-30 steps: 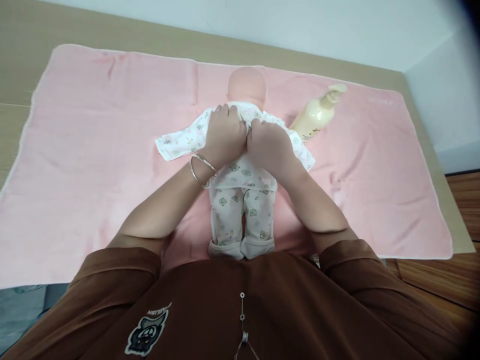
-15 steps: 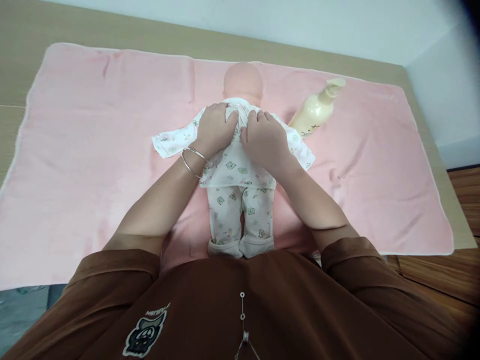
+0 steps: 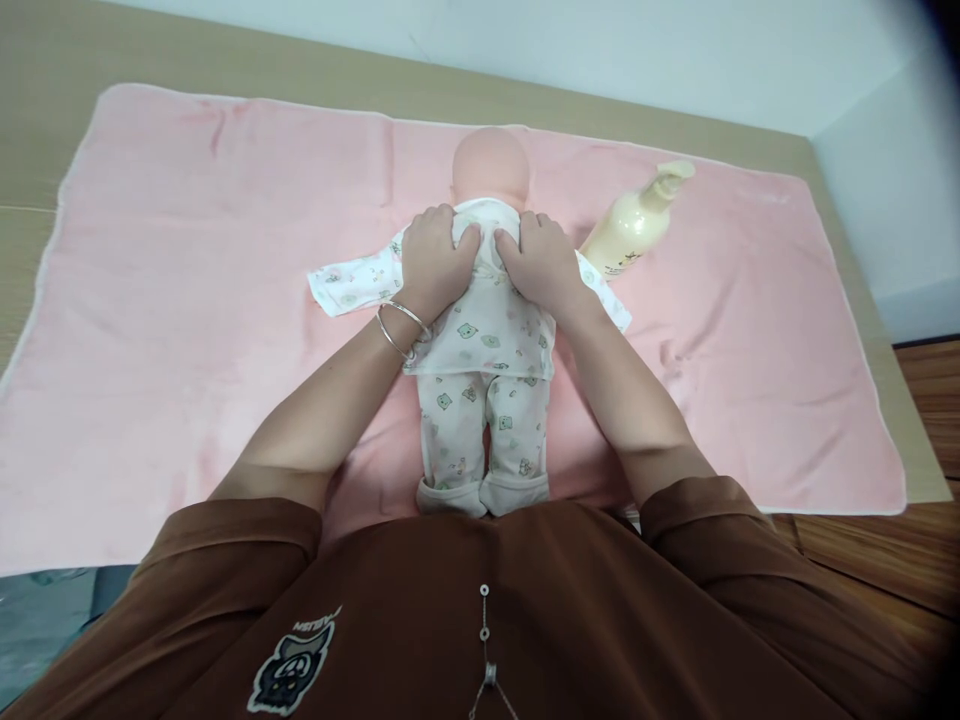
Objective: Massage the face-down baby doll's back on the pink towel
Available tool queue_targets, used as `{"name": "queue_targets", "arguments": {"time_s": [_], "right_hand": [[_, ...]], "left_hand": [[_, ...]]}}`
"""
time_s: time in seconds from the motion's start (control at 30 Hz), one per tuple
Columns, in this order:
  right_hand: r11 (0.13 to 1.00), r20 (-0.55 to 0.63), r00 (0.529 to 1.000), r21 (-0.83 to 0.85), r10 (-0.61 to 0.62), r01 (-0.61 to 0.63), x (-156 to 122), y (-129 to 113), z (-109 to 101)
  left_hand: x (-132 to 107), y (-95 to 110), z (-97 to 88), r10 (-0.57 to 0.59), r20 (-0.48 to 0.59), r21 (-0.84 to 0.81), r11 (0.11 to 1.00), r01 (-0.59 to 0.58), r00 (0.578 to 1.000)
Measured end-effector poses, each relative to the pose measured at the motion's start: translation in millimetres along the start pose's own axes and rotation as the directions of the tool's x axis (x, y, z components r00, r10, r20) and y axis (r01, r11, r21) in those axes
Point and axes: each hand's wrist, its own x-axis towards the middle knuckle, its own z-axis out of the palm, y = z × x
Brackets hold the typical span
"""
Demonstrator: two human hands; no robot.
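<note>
A baby doll (image 3: 487, 345) lies with the back of its bald head (image 3: 491, 168) toward me. It wears a white printed top and matching trousers (image 3: 454, 430). My left hand (image 3: 439, 255) rests on the doll's left upper back and shoulder, thumb spread inward. On the other shoulder lies my right hand (image 3: 546, 262), its thumb also pointing in toward the spine. Both hands touch the top's fabric with fingers over the shoulder line; the fingertips are partly hidden. The left sleeve (image 3: 352, 282) stretches out to the side, and part of the right sleeve (image 3: 604, 285) shows past my wrist.
A cream pump bottle (image 3: 634, 225) lies tilted on the pink blanket (image 3: 750, 330), close to the doll's right sleeve. Under the blanket is a light wooden table (image 3: 300, 60) against a white wall (image 3: 675, 50). Brown wooden boards (image 3: 885, 550) show at the lower right.
My right hand has moved outward from the middle of the doll's back to its right shoulder. The bunched cloth at the upper back now looks flatter. My left hand has barely shifted.
</note>
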Motion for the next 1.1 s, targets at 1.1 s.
{"name": "queue_targets", "arguments": {"time_s": [1.1], "right_hand": [[0.968, 0.051, 0.984, -0.181, -0.169, 0.176, -31, -26, -25]], "left_hand": [[-7, 23, -27.4, 0.122, 0.211, 0.109, 0.983, -0.148, 0.970]]}}
